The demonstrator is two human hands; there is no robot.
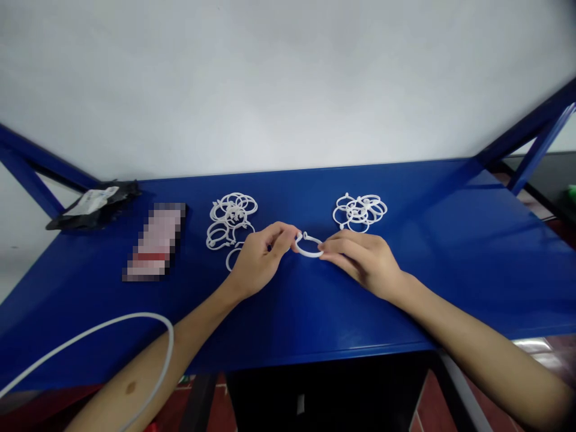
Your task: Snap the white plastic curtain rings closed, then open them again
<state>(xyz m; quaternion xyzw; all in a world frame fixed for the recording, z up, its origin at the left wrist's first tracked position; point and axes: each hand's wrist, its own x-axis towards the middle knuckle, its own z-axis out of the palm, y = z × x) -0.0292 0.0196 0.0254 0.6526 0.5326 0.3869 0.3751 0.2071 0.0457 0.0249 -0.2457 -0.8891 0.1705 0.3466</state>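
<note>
A white plastic curtain ring [308, 254] is held between my two hands above the blue table, its ends apart at the top. My left hand [264, 255] pinches it near its left end with thumb and fingers. On the opposite side, my right hand [360, 258] grips the ring's right edge between thumb and fingertips. A heap of similar white rings [231, 210] lies beyond my left hand, one of them partly hidden behind it. Another pile of rings [359, 211] rests just beyond my right hand.
The blue metal table [288, 324] meets a pale wall [288, 90] at the back. At the left lie a black plastic package [96, 204] and a blurred-out flat object [155, 243]. A white cable [112, 321] loops over my left forearm. Blue braces [542, 147] flank the table.
</note>
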